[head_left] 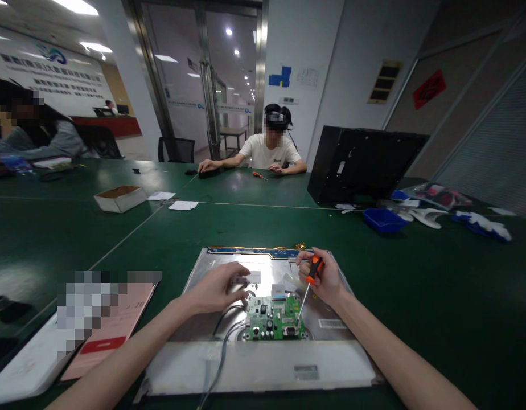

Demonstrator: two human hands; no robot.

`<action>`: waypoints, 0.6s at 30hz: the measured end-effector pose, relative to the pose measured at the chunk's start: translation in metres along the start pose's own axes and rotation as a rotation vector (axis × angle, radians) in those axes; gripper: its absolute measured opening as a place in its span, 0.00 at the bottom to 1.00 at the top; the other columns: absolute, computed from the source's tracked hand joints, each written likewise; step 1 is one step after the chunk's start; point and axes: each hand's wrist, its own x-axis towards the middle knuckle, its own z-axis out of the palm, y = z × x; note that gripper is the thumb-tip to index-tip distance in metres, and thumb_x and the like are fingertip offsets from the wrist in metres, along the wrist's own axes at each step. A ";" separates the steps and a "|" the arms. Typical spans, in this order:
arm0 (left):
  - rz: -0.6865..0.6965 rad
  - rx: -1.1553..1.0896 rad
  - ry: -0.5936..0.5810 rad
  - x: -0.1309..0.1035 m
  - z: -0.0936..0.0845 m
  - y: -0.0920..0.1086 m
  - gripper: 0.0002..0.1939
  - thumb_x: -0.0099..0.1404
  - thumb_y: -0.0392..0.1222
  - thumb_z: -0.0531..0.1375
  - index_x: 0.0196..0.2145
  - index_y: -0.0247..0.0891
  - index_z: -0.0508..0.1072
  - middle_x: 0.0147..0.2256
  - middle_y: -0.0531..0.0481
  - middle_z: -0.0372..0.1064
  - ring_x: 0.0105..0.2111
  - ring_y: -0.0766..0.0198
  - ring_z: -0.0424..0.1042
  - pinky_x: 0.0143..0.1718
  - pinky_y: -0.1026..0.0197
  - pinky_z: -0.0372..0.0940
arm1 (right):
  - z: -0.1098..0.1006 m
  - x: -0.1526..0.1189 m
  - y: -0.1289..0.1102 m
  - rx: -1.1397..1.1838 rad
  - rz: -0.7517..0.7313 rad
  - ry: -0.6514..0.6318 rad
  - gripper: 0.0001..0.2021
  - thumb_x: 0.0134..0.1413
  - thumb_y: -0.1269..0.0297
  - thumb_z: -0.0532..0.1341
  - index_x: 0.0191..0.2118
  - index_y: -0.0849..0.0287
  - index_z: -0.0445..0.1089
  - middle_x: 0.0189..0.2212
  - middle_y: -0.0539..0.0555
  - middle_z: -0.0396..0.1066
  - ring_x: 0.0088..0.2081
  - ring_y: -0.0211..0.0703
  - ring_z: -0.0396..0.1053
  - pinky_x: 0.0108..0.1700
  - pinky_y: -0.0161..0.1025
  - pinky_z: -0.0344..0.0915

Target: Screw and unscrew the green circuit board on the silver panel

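Note:
A flat metal display panel [331,364] lies on the green table with a green circuit board [274,319] on its back. My right hand [325,279] grips a screwdriver [315,267] with an orange and black handle. Its shaft slants down and its tip meets the right part of the board, near a connector. My left hand [222,287] is over the panel at the board's upper left, thumb and fingers apart and holding nothing. Small dark pieces, possibly screws [255,286], lie by its fingertips. Dark cables [224,353] run from the board's left side over the panel's near edge.
To the left lie a pink booklet [105,341] and a white object [30,364]. Farther off are a white box [120,199], a blue tray [385,220], a black monitor housing [361,165] and gloves [483,224]. A person [271,148] sits opposite, near another screwdriver [258,175].

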 end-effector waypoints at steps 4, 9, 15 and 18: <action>-0.003 0.047 0.042 0.006 0.005 -0.005 0.06 0.62 0.36 0.57 0.37 0.36 0.72 0.34 0.48 0.70 0.32 0.60 0.68 0.34 0.59 0.61 | -0.002 0.000 0.004 0.014 0.002 0.001 0.20 0.55 0.50 0.53 0.26 0.62 0.70 0.09 0.42 0.47 0.13 0.30 0.37 0.15 0.29 0.40; 0.045 0.054 0.085 0.006 0.012 -0.003 0.04 0.61 0.34 0.58 0.34 0.36 0.73 0.33 0.49 0.69 0.34 0.60 0.66 0.37 0.59 0.59 | -0.001 -0.001 0.010 0.010 0.020 -0.001 0.20 0.56 0.50 0.53 0.26 0.62 0.70 0.09 0.42 0.48 0.13 0.29 0.38 0.15 0.30 0.39; 0.056 0.026 0.104 0.008 0.018 -0.005 0.05 0.63 0.35 0.57 0.32 0.37 0.73 0.31 0.49 0.69 0.33 0.60 0.66 0.36 0.59 0.58 | 0.002 -0.002 0.014 -0.013 0.033 -0.001 0.20 0.55 0.50 0.54 0.26 0.62 0.70 0.08 0.42 0.49 0.12 0.29 0.39 0.15 0.30 0.40; 0.059 0.003 0.106 0.007 0.018 -0.006 0.05 0.64 0.35 0.57 0.32 0.36 0.73 0.30 0.49 0.69 0.33 0.60 0.66 0.36 0.60 0.58 | 0.004 -0.002 0.012 -0.027 0.030 0.010 0.19 0.54 0.50 0.55 0.26 0.62 0.70 0.08 0.42 0.49 0.12 0.30 0.39 0.15 0.30 0.39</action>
